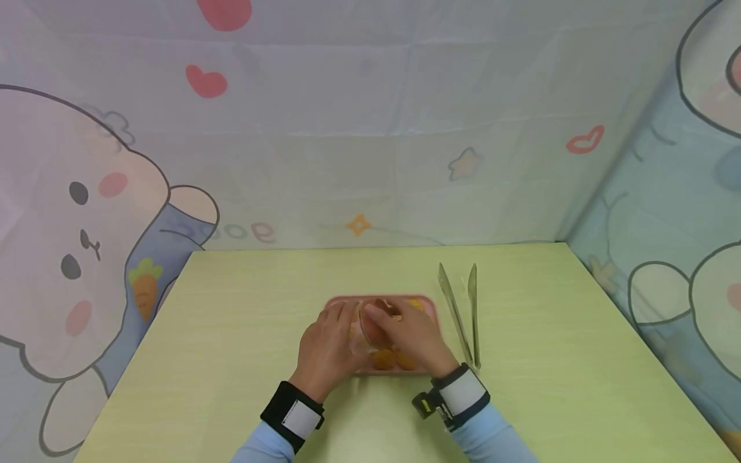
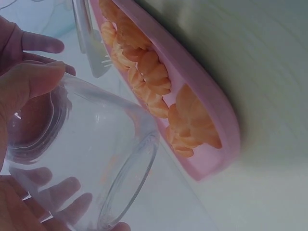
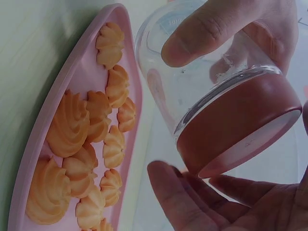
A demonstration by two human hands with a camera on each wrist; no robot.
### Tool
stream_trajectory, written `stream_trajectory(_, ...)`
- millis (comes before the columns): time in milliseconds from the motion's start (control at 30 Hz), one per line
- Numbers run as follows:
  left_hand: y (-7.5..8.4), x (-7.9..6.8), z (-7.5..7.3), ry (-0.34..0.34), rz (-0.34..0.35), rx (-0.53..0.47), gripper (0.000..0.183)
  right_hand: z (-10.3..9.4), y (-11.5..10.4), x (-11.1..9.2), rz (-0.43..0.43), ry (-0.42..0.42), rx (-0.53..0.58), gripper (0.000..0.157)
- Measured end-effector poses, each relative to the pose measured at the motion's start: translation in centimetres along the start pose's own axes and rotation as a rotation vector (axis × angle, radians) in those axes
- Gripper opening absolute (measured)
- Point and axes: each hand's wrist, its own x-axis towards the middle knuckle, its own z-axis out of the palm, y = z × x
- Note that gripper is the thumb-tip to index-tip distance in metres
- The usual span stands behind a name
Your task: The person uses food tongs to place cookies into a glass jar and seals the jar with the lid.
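A clear jar [image 3: 168, 91] with a reddish-brown lid [image 3: 240, 125] is held tilted over a pink tray [image 2: 226, 144]. My left hand [image 1: 327, 347] grips its see-through body, thumb on one side and fingers round the other. Around the lid end, my right hand [image 1: 413, 337] has its fingers spread loosely. In the right wrist view, those fingertips [image 3: 163, 173] lie right at the lid's lower edge. Piped, swirled cookies [image 3: 67, 125], several large and small, lie on the tray below the jar. Both hands cover part of the tray in the head view.
Metal tongs [image 1: 457, 308] lie spread just right of the tray, close to my right wrist. The pale yellow table [image 1: 231, 302] extends to both sides. Behind it hangs a printed cloth backdrop [image 1: 376, 128], with another panel along the right.
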Motion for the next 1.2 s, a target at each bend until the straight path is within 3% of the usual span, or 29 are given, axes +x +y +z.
stream_trajectory(233,-0.1,-0.1,0.0,0.01,0.004,-0.007,0.078,-0.1,0.1,-0.1,-0.028,-0.006,0.001,0.055)
stream_trajectory(500,-0.3,-0.2,-0.2,0.011,-0.016,-0.062,0.08,-1.2,0.3,-0.3,-0.057,-0.055,0.025,0.074)
stream_trajectory(800,-0.6,0.0,-0.5,0.028,-0.04,-0.113,0.078,-2.5,1.4,0.1,-0.093,-0.044,-0.018,0.071)
stream_trajectory(967,-0.7,-0.1,-0.8,0.016,-0.066,-0.122,0.08,-4.7,2.6,0.5,-0.04,-0.023,-0.108,0.076)
stream_trajectory(1200,-0.9,-0.2,-1.0,0.024,-0.073,-0.104,0.086,-9.6,5.4,1.0,0.034,0.019,-0.275,0.078)
